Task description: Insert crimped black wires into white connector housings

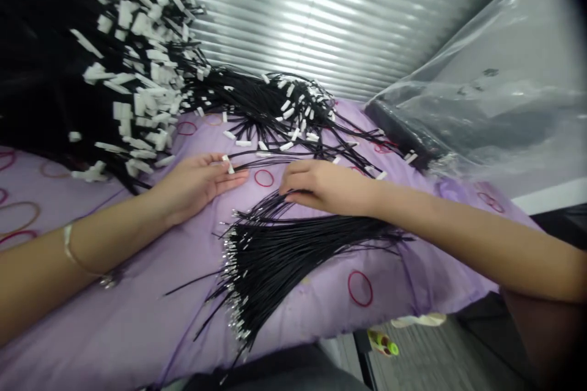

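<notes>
My left hand point(197, 183) lies on the purple cloth point(114, 311), its fingertips pinched on a small white connector point(227, 164) at the end of a thin black wire. My right hand point(321, 186) rests palm down, fingers curled over the far end of a fan of black wires point(275, 250) whose metal-tipped ends point toward me. Beyond both hands lies a loose heap of black wires with white connectors point(284, 110). A much bigger pile of the same connector-ended wires point(137, 55) fills the upper left.
A clear plastic bag point(486, 91) over a dark object lies at the right. A ribbed metal surface point(330, 12) runs along the back. Red rubber bands point(360, 288) lie scattered on the cloth. A green marker point(383, 343) sits below the table edge.
</notes>
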`<move>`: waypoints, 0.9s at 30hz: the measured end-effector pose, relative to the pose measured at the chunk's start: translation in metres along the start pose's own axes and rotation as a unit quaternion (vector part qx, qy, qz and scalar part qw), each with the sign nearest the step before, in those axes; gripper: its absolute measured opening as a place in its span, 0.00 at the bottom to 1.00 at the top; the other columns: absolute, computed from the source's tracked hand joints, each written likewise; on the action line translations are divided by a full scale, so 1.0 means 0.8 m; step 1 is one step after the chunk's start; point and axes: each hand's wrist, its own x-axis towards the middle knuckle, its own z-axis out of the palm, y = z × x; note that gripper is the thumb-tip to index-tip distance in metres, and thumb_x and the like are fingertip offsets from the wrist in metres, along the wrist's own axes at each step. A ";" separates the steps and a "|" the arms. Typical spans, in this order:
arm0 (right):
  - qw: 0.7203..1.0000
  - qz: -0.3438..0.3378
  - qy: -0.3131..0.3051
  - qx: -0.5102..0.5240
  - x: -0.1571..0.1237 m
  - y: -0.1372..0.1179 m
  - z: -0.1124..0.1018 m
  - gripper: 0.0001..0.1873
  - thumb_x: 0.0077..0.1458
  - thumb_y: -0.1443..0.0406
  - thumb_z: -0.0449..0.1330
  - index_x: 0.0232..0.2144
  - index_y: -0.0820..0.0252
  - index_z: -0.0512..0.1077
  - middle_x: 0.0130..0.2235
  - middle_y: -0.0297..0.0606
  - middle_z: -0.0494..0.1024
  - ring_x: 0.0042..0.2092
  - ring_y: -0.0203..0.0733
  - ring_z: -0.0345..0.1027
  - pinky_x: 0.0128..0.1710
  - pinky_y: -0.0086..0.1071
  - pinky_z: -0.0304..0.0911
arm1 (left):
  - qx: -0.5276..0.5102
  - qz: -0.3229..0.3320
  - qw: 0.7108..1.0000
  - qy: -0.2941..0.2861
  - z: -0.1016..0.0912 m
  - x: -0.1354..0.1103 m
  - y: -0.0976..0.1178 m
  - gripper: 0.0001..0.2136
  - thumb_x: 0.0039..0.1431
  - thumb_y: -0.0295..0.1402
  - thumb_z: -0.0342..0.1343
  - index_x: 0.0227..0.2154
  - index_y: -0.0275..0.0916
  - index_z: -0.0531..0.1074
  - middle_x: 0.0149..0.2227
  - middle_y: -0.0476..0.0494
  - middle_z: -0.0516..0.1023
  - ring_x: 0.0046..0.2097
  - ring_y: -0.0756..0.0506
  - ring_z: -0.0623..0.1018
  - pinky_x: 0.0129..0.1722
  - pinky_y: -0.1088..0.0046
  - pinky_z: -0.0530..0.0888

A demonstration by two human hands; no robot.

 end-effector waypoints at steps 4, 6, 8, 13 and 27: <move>0.998 0.003 -0.026 0.052 0.044 -0.002 0.027 0.07 0.58 0.71 0.54 0.37 0.66 0.73 0.40 0.43 0.71 0.43 0.41 0.65 0.47 0.35 0.60 | 0.011 0.001 1.000 -0.011 0.000 -0.003 -0.001 0.02 0.60 0.20 0.51 0.34 0.30 0.64 0.35 0.41 0.77 0.39 0.48 0.80 0.51 0.69 0.73; 0.997 0.022 -0.035 0.072 0.054 0.002 0.032 0.04 0.55 0.72 0.57 0.33 0.66 0.72 0.37 0.41 0.71 0.41 0.39 0.64 0.46 0.33 0.59 | 0.013 0.006 1.000 -0.017 -0.001 -0.002 -0.003 0.02 0.61 0.20 0.51 0.33 0.31 0.65 0.35 0.42 0.77 0.38 0.49 0.80 0.52 0.69 0.72; 0.995 0.039 -0.036 0.083 0.057 0.005 0.033 0.02 0.54 0.73 0.57 0.30 0.65 0.70 0.35 0.39 0.70 0.39 0.37 0.63 0.44 0.31 0.59 | 0.014 0.011 1.000 -0.023 -0.002 -0.002 -0.005 0.03 0.60 0.20 0.51 0.32 0.31 0.65 0.34 0.44 0.77 0.38 0.50 0.79 0.52 0.69 0.72; 0.992 0.091 0.008 0.086 0.045 -0.001 0.035 0.04 0.59 0.69 0.52 0.35 0.65 0.67 0.35 0.40 0.70 0.37 0.38 0.62 0.40 0.33 0.58 | 0.039 0.031 0.999 -0.011 -0.001 -0.005 -0.003 0.04 0.57 0.19 0.54 0.32 0.32 0.66 0.37 0.44 0.77 0.36 0.52 0.78 0.48 0.74 0.72; 0.983 0.110 0.067 0.132 0.034 -0.025 0.042 0.07 0.62 0.64 0.47 0.35 0.59 0.63 0.32 0.36 0.72 0.31 0.38 0.64 0.32 0.32 0.59 | 0.059 0.024 0.998 -0.022 -0.002 -0.032 -0.009 0.06 0.54 0.23 0.59 0.32 0.34 0.67 0.31 0.45 0.77 0.32 0.51 0.78 0.36 0.75 0.73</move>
